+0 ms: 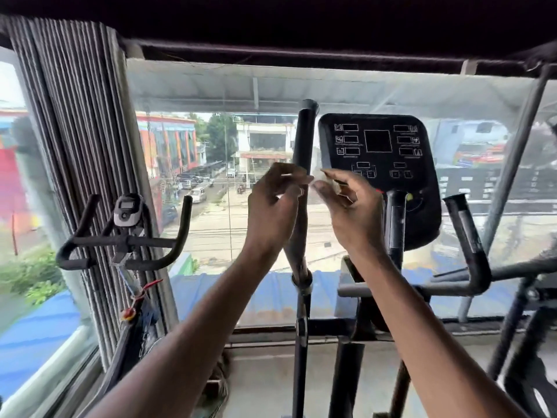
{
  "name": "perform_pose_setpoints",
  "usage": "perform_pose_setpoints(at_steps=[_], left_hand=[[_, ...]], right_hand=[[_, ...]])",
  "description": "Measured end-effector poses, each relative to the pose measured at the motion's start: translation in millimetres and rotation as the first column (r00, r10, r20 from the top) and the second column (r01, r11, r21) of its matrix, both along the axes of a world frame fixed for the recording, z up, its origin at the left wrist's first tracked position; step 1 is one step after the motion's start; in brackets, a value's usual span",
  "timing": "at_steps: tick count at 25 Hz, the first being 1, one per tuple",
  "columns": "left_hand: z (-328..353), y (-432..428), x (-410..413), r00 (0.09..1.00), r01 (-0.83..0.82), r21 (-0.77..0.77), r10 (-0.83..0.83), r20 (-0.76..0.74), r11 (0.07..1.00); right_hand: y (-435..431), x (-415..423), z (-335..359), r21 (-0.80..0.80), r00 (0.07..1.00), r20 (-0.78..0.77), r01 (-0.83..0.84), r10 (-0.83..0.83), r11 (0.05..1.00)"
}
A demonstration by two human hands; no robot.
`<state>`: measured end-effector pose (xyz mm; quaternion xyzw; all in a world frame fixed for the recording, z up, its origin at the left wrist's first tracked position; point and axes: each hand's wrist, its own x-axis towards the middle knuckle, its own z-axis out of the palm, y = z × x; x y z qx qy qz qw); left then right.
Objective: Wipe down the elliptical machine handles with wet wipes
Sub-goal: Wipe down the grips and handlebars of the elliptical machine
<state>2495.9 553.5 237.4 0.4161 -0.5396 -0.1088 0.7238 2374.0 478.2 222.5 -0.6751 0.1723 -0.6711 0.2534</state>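
- Both hands are raised at chest height in front of the elliptical, close together, with the fingertips nearly meeting.
- Left hand (pixel 272 203): fingers curled inward, thumb and fingertips drawn together in a pinch. Pale slivers show between the fingers.
- Right hand (pixel 346 203): index finger reaches toward the left hand, thumb under it, the other fingers loosely bent. It is also a pinch, not a fist.
- Wet wipe (pixel 314 178): a thin, pale, hazy scrap spans the small gap between the two sets of fingertips and is pinched from both sides. Motion blur hides its edges, so I cannot tell how far it is unfolded.
- Tall left handle (pixel 303 137): a black upright bar directly behind the fingertips. Neither the hands nor the wipe visibly touch it.
- Short inner handle (pixel 396 220): sits just right of the right hand, under the console (pixel 379 152), and nothing touches it.
- Right handle (pixel 465 233): a bent black bar well apart from both hands.
- Exercise bike handlebar (pixel 120 243) with a small display (pixel 128 208): far left, beside the pleated blind (pixel 75 140).
- Window glass (pixel 217 230): behind everything, with a street outside.
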Motion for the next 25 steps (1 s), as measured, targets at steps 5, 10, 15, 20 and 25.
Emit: perform_pose_setpoints(at_steps=[5,10,15,20,25], left_hand=[[13.1,-43.9,22.4,0.990,-0.141,0.048,0.140,0.015,0.989],[29.6,-78.5,40.1,0.985,-0.167,0.166,0.157,0.070,0.972],[50.8,-94.0,47.0,0.994,-0.091,0.233,0.073,0.082,0.968],[50.5,-97.7,43.1,0.997,-0.061,0.204,0.050,0.063,0.977],[48.4,-105.9,41.0,0.997,-0.079,0.192,0.080,0.002,0.978]], right_hand=[[-43.9,13.3,25.8,-0.215,0.986,0.034,0.166,-0.163,0.962],[-82.5,30.2,55.0,-0.276,0.956,0.041,0.290,-0.291,0.916],[-124.8,50.7,87.1,-0.345,0.889,0.094,0.451,-0.447,0.824],[-156.3,55.1,111.8,-0.458,0.899,-0.011,0.385,-0.438,0.802],[-171.0,57.3,129.6,-0.537,0.915,-0.107,0.276,-0.389,0.797]])
